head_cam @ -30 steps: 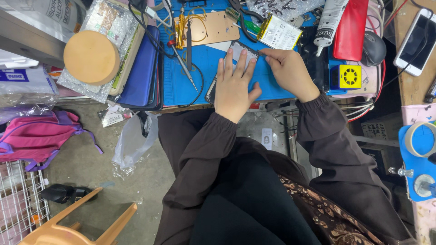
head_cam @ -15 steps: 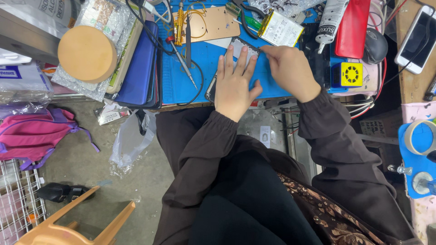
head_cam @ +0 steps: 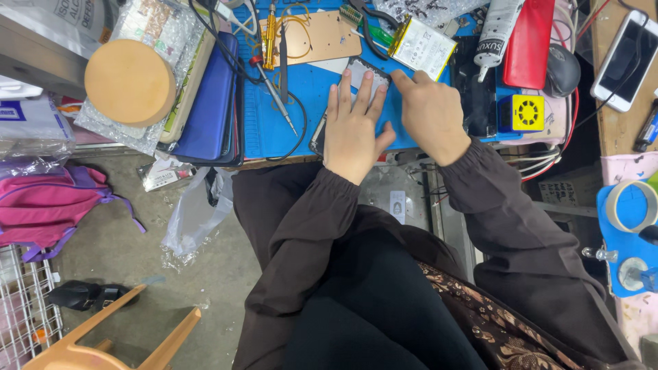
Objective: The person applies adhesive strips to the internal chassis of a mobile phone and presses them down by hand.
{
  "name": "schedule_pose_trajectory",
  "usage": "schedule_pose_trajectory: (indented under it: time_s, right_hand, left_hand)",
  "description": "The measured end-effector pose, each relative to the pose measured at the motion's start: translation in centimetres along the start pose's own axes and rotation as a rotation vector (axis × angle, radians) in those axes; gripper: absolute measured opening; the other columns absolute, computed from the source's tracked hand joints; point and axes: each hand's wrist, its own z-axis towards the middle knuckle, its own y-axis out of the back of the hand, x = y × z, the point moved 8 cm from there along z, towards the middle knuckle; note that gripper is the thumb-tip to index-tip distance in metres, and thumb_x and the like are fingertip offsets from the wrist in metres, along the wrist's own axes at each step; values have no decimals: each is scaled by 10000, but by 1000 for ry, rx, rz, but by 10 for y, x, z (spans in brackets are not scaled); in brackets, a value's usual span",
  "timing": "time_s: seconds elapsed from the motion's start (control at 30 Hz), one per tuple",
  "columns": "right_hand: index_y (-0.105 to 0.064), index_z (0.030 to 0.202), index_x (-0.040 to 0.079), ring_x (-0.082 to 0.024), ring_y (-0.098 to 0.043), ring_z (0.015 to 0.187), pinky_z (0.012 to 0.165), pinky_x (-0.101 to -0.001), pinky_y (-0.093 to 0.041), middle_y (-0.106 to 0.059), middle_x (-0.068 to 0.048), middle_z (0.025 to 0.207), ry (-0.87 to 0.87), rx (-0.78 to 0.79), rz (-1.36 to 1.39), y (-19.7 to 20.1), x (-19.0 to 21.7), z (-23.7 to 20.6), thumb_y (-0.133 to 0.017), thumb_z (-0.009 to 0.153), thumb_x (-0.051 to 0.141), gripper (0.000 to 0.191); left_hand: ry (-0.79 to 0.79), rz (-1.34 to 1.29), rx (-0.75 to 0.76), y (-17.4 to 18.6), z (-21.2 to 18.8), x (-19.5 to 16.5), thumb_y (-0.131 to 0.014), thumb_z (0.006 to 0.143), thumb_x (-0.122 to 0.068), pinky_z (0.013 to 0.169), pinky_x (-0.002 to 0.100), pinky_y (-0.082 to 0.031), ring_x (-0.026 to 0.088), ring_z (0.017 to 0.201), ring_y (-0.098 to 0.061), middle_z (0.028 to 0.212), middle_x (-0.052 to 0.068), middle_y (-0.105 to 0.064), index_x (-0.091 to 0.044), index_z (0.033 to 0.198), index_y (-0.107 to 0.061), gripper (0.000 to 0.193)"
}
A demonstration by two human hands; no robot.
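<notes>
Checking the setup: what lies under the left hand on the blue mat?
Under the left hand lies a dark flat phone on the blue mat; its far end shows, its middle is covered.

**Count on and around the bench**

Two hands, left hand (head_cam: 353, 130) and right hand (head_cam: 428, 113). Two phones: one dark phone (head_cam: 356, 85) under the hands, one white phone (head_cam: 627, 58) at the right. One flat battery (head_cam: 423, 46). One round wooden disc (head_cam: 129, 82). One pink backpack (head_cam: 48, 202). One yellow-faced box (head_cam: 522, 113). One tape roll (head_cam: 630, 205).
</notes>
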Motion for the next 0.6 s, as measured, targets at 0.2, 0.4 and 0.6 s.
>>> schedule_pose_trajectory:
  time_s: [0.2, 0.4, 0.6]
  right_hand:
    - [-688, 1270, 65, -372, -700, 685, 559, -453, -546, -687, -177, 914, 23, -35, -10, -1, -1, -2, -640, 895, 70, 378]
    - [-692, 1261, 77, -382, -698, 695, 568, -463, -546, -692, -174, 914, 62, -30, 51, -3, -5, 6, -628, 914, 43, 354]
    - [-673, 1237, 62, -377, -700, 678, 557, -469, -539, -683, -180, 889, 82, -47, 57, -8, 8, 19, -647, 930, 97, 310]
  left_hand:
    - [0, 8, -17, -2, -1, 1, -696, 870, -309, 1269, 595, -200, 456, 1529, -245, 1597, 174, -418, -49, 1450, -600, 643]
    - [-7, 39, -15, -2, 0, 1, -701, 855, -318, 1262, 593, -198, 458, 1517, -247, 1590, 169, -423, -58, 1447, -596, 655]
    - [11, 14, 6, 0, 1, 3, -700, 845, -329, 1269, 581, -188, 443, 1530, -245, 1597, 165, -416, -72, 1445, -598, 661]
